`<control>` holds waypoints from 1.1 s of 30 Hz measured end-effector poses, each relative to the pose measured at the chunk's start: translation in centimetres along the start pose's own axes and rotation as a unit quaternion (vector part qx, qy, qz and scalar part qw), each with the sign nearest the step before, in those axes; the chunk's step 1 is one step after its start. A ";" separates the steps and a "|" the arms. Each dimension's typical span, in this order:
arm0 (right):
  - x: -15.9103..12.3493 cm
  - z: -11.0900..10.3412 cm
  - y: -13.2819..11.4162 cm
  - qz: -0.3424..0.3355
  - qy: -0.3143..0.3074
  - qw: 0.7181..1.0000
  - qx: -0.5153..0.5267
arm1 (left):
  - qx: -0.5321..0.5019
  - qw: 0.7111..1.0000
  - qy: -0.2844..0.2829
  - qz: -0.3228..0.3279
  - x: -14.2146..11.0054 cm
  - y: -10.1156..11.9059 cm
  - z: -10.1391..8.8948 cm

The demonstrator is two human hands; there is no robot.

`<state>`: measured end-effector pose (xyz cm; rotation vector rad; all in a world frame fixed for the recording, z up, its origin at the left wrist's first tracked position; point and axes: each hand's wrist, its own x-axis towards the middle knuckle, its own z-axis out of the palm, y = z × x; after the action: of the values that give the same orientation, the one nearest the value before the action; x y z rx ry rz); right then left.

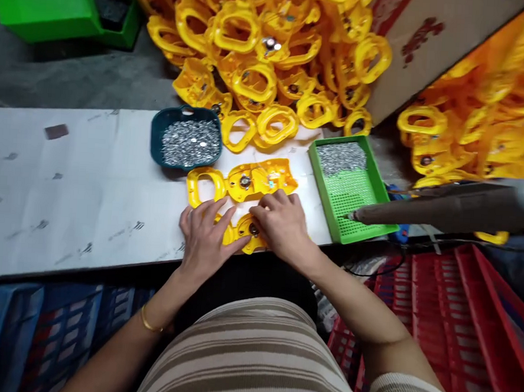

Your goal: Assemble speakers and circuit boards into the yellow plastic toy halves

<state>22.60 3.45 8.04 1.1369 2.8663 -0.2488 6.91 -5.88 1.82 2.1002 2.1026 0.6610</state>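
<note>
On the white work surface [124, 193], a yellow plastic shell [252, 243] with a dark round fitting lies at the near edge, partly hidden by both hands. My left hand [207, 235] is around its left part, fingers curved over it and thumb stretched along it. The fingers of my right hand [283, 224] are bent together over its right part; their tips are at the shell, and anything small between them is hidden. Just beyond lies a second yellow shell [263, 181], open side up, with a round metal fitting and a looped handle at its left.
A dark teal tub [155, 136] and a green tray [327, 191] hold small metal pieces. An elongated dark tool [421, 210] points over the tray. Yellow shells [255, 83] pile up behind, beside a cardboard box [413, 45]. Red crates [436, 313] and blue crates [72, 326] flank me.
</note>
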 end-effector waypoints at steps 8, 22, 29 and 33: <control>-4.8 0.8 3.4 0.131 0.146 0.941 0.275 | 0.002 1.000 -0.029 -0.001 0.1 0.3 -0.1; -9.4 3.2 2.7 0.349 0.238 0.657 0.625 | -0.121 0.987 -0.070 0.080 3.3 6.6 1.2; -9.7 3.6 2.9 0.303 0.224 0.703 0.604 | -0.179 0.978 -0.090 0.063 3.8 8.7 0.7; -10.6 4.2 2.7 0.294 0.257 0.763 0.515 | -0.185 0.979 -0.073 0.041 3.5 8.2 1.2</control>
<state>32.12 -2.44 4.63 2.4954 2.4034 -1.8615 14.84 -2.60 4.58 1.9670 1.6720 0.8071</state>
